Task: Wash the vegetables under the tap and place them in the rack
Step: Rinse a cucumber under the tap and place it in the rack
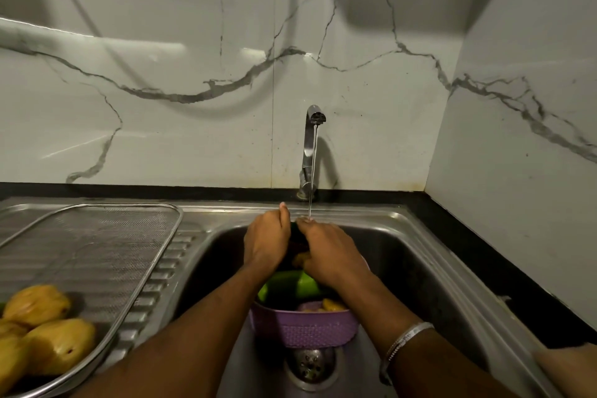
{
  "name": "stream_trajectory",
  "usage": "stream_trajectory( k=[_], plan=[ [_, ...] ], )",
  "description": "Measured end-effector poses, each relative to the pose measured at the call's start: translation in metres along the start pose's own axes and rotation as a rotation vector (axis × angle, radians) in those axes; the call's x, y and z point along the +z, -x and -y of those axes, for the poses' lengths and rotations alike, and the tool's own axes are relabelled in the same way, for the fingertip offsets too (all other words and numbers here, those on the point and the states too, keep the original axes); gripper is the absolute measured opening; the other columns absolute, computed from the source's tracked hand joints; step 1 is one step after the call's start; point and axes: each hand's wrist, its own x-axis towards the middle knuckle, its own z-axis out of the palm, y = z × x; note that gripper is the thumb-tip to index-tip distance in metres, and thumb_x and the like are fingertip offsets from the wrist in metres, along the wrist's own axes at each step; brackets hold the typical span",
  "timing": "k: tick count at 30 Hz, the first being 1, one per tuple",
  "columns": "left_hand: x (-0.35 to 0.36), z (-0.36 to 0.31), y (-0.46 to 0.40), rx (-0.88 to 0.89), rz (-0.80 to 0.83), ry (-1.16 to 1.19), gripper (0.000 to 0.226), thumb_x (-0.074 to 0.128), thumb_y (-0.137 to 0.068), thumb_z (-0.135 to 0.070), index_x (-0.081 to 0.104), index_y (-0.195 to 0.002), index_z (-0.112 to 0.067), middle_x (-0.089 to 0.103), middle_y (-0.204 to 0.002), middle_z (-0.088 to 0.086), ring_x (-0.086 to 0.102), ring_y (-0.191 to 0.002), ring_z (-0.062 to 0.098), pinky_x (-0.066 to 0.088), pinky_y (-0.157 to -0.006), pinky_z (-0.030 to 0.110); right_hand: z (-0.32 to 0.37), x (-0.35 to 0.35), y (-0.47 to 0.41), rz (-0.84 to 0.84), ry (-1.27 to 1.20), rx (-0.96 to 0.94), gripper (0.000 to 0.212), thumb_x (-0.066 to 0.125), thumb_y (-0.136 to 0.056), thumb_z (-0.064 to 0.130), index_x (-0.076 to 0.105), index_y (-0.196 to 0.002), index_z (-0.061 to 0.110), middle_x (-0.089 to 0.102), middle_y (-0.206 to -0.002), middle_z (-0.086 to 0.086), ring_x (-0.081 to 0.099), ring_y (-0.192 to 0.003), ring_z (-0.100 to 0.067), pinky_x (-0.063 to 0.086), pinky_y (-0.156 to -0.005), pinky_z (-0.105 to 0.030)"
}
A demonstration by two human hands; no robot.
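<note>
- A dark green vegetable (295, 231), mostly hidden, is held between both hands under the thin stream from the tap (311, 145); its kind cannot be told.
- The left hand (266, 237) is curled round the vegetable from the left, and the right hand (326, 250) is closed over it from the right; both grips are tight on it, fingertips meeting at the top where the water lands.
- Just below the hands, a light green vegetable (289, 287) and a yellow piece (332, 304) are seen lying in a purple basket (303, 329), which stands in the sink (407, 262) above the drain (310, 365).
- On the draining board to the left, a wire-mesh rack (97, 236) is set, with yellow fruits (48, 323) already lying at its near end.
- The washing is judged to be midway: some pieces are in the rack, others are left in the basket.
- A wet, smooth skin could be let slip from the grip, so that the vegetable would be dropped into the sink or onto the basket.
- On the carry to the rack, the vegetable must be passed over the sink's rim; water would be dripped on the desk (484, 236) if the hands were swung wide.
</note>
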Motion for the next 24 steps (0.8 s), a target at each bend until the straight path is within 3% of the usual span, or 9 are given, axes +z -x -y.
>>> stream_trajectory(
  k=[2,5,10,14,19,24],
  plan=[
    [0.002,0.004,-0.004,-0.051,-0.018,0.031,0.062,0.025,-0.108,-0.046,0.060,-0.069,-0.014,0.066,-0.074,0.011,0.065,-0.074,0.028,0.055,-0.074,0.042,-0.004,-0.005,0.003,0.000,0.015,0.009,0.074,0.074,-0.087,0.027,0.042,-0.153,0.024,0.048,-0.154,0.000,0.048,-0.137,-0.023,0.037,-0.113,-0.035],
    [0.003,0.002,-0.006,-0.134,-0.004,0.105,0.058,0.027,-0.108,-0.044,0.059,-0.070,-0.014,0.066,-0.077,0.012,0.066,-0.076,0.027,0.056,-0.076,0.041,-0.017,-0.011,0.008,0.008,0.019,0.081,0.068,0.075,-0.085,0.039,0.049,-0.147,0.026,0.055,-0.146,-0.002,0.054,-0.130,-0.026,0.043,-0.108,-0.038],
    [0.015,0.005,-0.008,-0.303,0.145,0.192,0.052,0.029,-0.107,-0.046,0.064,-0.090,-0.011,0.069,-0.091,0.014,0.068,-0.088,0.031,0.057,-0.086,0.046,0.001,-0.003,0.005,-0.005,0.015,-0.007,0.063,0.076,-0.086,0.029,0.050,-0.144,0.025,0.060,-0.139,0.001,0.056,-0.124,-0.021,0.040,-0.109,-0.036],
    [0.017,0.008,-0.012,-0.414,0.169,0.255,0.049,0.031,-0.106,-0.044,0.064,-0.102,-0.008,0.067,-0.100,0.017,0.066,-0.096,0.033,0.056,-0.090,0.044,-0.002,-0.008,0.007,-0.009,0.037,-0.021,0.068,0.073,-0.089,0.027,0.044,-0.151,0.027,0.051,-0.151,0.002,0.049,-0.134,-0.020,0.034,-0.115,-0.037],
    [0.016,0.011,-0.010,-0.593,0.242,0.434,0.043,0.032,-0.107,-0.039,0.059,-0.104,-0.006,0.062,-0.088,0.015,0.062,-0.079,0.026,0.054,-0.074,0.037,-0.018,-0.011,0.011,0.017,0.077,0.034,0.063,0.068,-0.090,0.030,0.046,-0.149,0.025,0.054,-0.148,-0.003,0.049,-0.135,-0.023,0.036,-0.115,-0.039],
    [0.016,0.000,-0.010,-0.694,0.258,0.598,0.041,0.033,-0.108,-0.034,0.059,-0.106,-0.003,0.065,-0.090,0.017,0.064,-0.077,0.026,0.054,-0.063,0.033,0.000,0.001,0.000,0.013,0.094,-0.085,0.076,0.070,-0.089,0.024,0.035,-0.156,0.022,0.038,-0.162,0.000,0.029,-0.151,-0.017,0.023,-0.124,-0.040]
  ],
)
